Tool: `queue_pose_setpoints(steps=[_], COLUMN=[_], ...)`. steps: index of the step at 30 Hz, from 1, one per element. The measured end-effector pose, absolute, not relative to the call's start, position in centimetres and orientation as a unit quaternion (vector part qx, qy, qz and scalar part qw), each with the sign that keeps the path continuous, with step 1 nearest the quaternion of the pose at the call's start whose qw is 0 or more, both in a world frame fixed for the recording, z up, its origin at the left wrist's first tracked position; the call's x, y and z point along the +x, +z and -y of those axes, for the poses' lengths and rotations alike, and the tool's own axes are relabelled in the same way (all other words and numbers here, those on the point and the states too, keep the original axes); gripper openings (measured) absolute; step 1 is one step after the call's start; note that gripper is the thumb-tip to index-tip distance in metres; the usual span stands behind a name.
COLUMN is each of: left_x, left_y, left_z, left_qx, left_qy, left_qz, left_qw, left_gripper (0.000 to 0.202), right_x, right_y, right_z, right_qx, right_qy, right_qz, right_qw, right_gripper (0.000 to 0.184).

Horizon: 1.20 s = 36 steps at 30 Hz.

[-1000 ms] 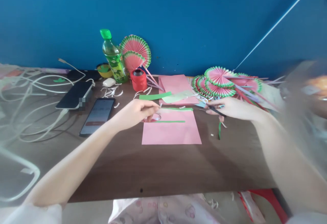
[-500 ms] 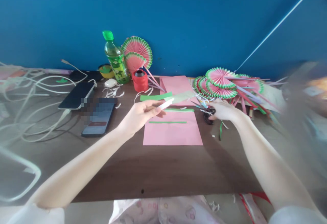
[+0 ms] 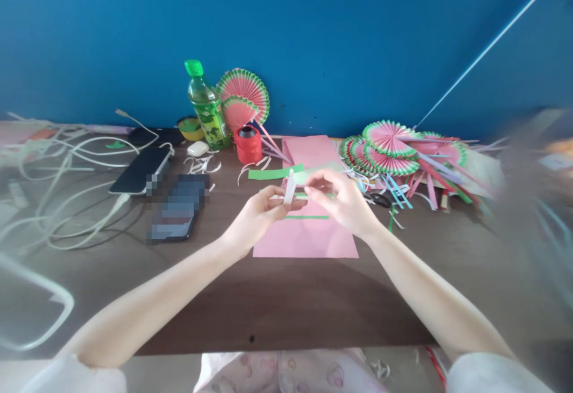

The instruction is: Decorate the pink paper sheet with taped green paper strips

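Note:
My left hand (image 3: pixel 257 214) pinches a small white strip (image 3: pixel 289 186) and holds it upright above the pink paper sheet (image 3: pixel 308 238) that lies on the brown table (image 3: pixel 290 297). My right hand (image 3: pixel 342 199) has come in beside it, its fingertips closed near the strip's top, and I cannot make out anything in them. Thin green strips (image 3: pixel 307 217) are stuck across the pink sheet. Black scissors (image 3: pixel 380 199) lie on the table to the right, apart from both hands.
A pile of pink-and-green paper fans (image 3: pixel 391 151) lies at the right. At the back stand a green bottle (image 3: pixel 203 109), a red tape roll (image 3: pixel 248 144) and two upright fans (image 3: pixel 244 97). Phones (image 3: pixel 176 208), earbuds case (image 3: pixel 197 149) and white cables (image 3: pixel 67 166) lie left.
My right hand let go of the scissors at the right and moved left to meet my left hand. The left hand lifted the white strip and turned it upright.

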<state>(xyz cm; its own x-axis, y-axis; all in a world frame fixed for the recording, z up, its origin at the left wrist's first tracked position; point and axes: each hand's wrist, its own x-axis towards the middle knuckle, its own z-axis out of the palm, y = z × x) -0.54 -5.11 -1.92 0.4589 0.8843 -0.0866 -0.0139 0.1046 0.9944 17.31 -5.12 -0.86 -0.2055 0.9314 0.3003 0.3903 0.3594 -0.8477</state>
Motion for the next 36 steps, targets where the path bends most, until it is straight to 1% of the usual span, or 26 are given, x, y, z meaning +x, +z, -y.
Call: queue_pose_setpoints(steps=[5, 12, 16, 20, 23, 27, 30, 33, 36], left_x=[-0.4, -0.4, -0.6, -0.8, -0.8, -0.6, -0.5, -0.6, -0.8], left_y=[-2.2, -2.7, -2.8, -2.9, -3.1, -3.1, -3.1, -3.0, -2.9], left_z=[5.0, 4.8, 4.7, 4.5, 4.5, 4.5, 4.3, 4.0, 3.9], left_qx=[0.578, 0.592, 0.587, 0.578, 0.556, 0.507, 0.489, 0.489, 0.494], left_qy=[0.352, 0.348, 0.360, 0.363, 0.373, 0.394, 0.407, 0.418, 0.408], left_qz=[-0.395, -0.399, -0.398, -0.439, -0.446, -0.408, -0.408, -0.420, -0.398], left_qw=[0.621, 0.607, 0.607, 0.584, 0.594, 0.649, 0.655, 0.640, 0.656], left_gripper=[0.032, 0.023, 0.009, 0.021, 0.021, 0.017, 0.017, 0.021, 0.020], right_x=[15.6, 14.6, 14.4, 14.2, 14.0, 13.8, 13.8, 13.7, 13.8], right_y=[-2.0, -2.7, -3.0, -3.1, -3.1, -3.1, -3.2, -3.3, -3.4], right_z=[4.4, 4.2, 4.5, 4.8, 5.0, 5.4, 5.6, 5.7, 5.7], right_qx=[-0.458, -0.455, -0.451, -0.438, -0.439, -0.436, -0.419, -0.386, -0.390], right_qy=[0.333, 0.350, 0.366, 0.390, 0.360, 0.266, 0.212, 0.193, 0.208], right_qz=[0.689, 0.677, 0.674, 0.674, 0.683, 0.713, 0.739, 0.758, 0.751], right_qw=[0.452, 0.461, 0.457, 0.449, 0.459, 0.480, 0.483, 0.489, 0.490], right_gripper=[0.015, 0.018, 0.018, 0.017, 0.015, 0.008, 0.009, 0.012, 0.011])
